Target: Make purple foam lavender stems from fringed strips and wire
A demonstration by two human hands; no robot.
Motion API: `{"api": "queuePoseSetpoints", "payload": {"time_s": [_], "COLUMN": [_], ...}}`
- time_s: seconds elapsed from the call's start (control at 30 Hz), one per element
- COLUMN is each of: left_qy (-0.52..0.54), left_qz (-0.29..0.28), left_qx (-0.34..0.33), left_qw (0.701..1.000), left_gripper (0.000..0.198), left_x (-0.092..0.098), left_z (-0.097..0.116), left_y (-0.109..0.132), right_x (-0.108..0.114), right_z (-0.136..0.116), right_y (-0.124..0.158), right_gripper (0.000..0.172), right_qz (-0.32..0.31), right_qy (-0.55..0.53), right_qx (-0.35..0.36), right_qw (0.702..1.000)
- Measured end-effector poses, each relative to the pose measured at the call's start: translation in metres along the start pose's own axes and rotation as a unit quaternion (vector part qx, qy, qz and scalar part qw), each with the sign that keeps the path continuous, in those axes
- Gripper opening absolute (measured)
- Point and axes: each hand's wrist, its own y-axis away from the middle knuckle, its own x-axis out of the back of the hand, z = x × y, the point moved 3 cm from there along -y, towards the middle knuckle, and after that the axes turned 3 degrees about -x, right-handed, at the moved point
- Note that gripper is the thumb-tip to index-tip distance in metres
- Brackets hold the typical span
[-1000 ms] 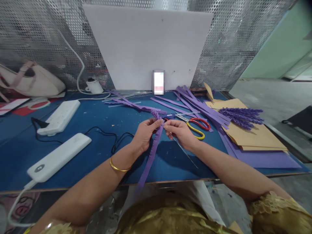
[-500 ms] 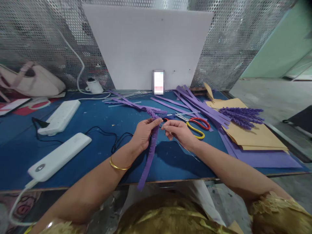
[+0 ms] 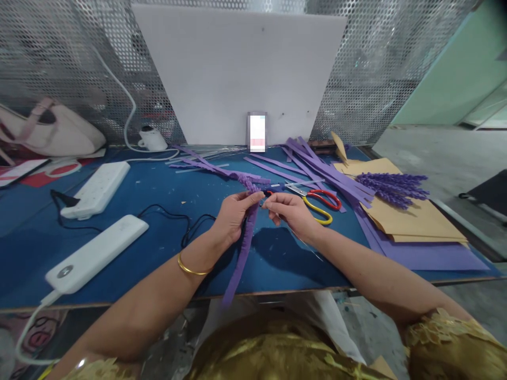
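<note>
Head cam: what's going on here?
A person at a blue table is working a purple fringed strip with both bare hands. The left hand and right hand pinch its upper end, fingertips nearly meeting, and the rest hangs down past the table edge. Red-and-yellow scissors lie just beyond the right hand. Purple flower sprigs rest on brown paper to the right.

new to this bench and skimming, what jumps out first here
A long purple strip hangs over the near edge at the middle, pinched at its top between the left hand and right hand. Right of it lie red-and-yellow scissors, and farther right a bunch of purple sprigs on brown paper. A big white board leans against the mesh behind.
</note>
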Motion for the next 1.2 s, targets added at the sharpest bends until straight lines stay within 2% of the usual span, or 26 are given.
{"api": "queuePoseSetpoints", "payload": {"time_s": [0.1, 0.33, 0.6, 0.9, 1.07, 1.2], "left_qy": [-0.008, 0.023, 0.02, 0.01, 0.004, 0.014], "left_qz": [0.015, -0.038, 0.004, -0.027, -0.027, 0.006], "left_qx": [0.0, 0.005, -0.005, -0.011, 0.009, -0.021], "left_qw": [1.0, 0.999, 1.0, 1.0, 1.0, 1.0], "left_gripper": [0.041, 0.058, 0.035, 0.029, 0.029, 0.032], "left_x": [0.0003, -0.0025, -0.0038, -0.0049, -0.0033, -0.0006], "left_z": [-0.0009, 0.0016, 0.0005, 0.0011, 0.0007, 0.0062], "left_y": [-0.0004, -0.0001, 0.0009, 0.0035, 0.0034, 0.0009], "right_x": [-0.0006, 0.0027, -0.0002, 0.0009, 0.0008, 0.0016], "right_z": [0.0003, -0.0017, -0.0006, -0.001, -0.0005, 0.0001], "right_y": [-0.0001, -0.0009, 0.001, 0.0002, 0.0007, 0.0007], "right_gripper": [0.017, 0.017, 0.017, 0.016, 0.014, 0.013], "right_qz": [-0.008, 0.001, -0.005, -0.01, -0.011, -0.014], "right_qy": [0.008, 0.001, 0.006, 0.03, 0.032, 0.016], "right_qx": [-0.002, 0.02, 0.008, 0.006, 0.001, 0.0], "right_qw": [1.0, 1.0, 1.0, 0.999, 0.999, 1.0]}}
